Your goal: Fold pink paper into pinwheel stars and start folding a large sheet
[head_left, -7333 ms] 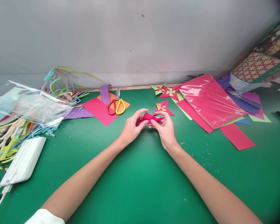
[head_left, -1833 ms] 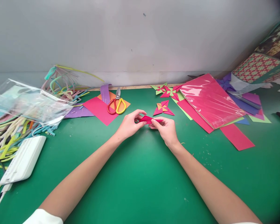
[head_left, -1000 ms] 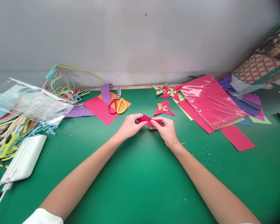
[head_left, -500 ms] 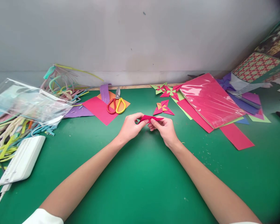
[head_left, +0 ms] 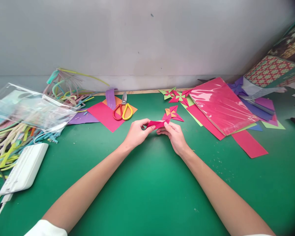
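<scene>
Pinching opposite ends of a folded paper (head_left: 157, 124) are the left hand (head_left: 138, 133) and right hand (head_left: 175, 135). Scissors (head_left: 124, 104) lie beyond the left hand.

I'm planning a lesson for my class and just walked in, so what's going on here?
A person holds a small folded piece of red paper between the left hand and the right hand, over a green table. Just beyond the hands lies a red-and-orange folded star. Scissors lie to the left, a plastic-wrapped pack of red paper to the right.
</scene>
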Motion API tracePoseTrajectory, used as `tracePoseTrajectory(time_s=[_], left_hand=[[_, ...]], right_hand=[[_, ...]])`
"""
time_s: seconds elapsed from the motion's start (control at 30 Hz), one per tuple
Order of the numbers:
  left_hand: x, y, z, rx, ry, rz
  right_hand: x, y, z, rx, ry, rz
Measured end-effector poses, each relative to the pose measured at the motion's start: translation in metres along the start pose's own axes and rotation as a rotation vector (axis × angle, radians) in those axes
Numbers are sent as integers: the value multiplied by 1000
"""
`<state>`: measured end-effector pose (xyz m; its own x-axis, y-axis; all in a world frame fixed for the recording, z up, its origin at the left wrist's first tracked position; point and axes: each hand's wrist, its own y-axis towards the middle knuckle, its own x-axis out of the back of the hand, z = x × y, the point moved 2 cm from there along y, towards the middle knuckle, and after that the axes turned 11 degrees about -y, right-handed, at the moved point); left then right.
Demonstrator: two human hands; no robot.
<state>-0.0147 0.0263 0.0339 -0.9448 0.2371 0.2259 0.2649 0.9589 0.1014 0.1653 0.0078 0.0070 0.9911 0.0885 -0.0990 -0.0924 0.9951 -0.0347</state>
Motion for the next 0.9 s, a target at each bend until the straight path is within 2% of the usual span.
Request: tracePoseTrajectory(time_s=[0.17, 0.53, 0.73, 0.9], left_hand=[[5, 0, 1, 7, 19, -9], [2, 1, 4, 45, -36, -4], [-4, -4, 0, 32, -25, 24], [-4, -4, -1, 21, 4, 19]], right_hand=[[5, 1, -3, 21, -73, -71], [5, 3, -2, 19, 100, -69], [-1, 0, -7, 65, -125, -38], [2, 2, -12, 69, -201, -41]])
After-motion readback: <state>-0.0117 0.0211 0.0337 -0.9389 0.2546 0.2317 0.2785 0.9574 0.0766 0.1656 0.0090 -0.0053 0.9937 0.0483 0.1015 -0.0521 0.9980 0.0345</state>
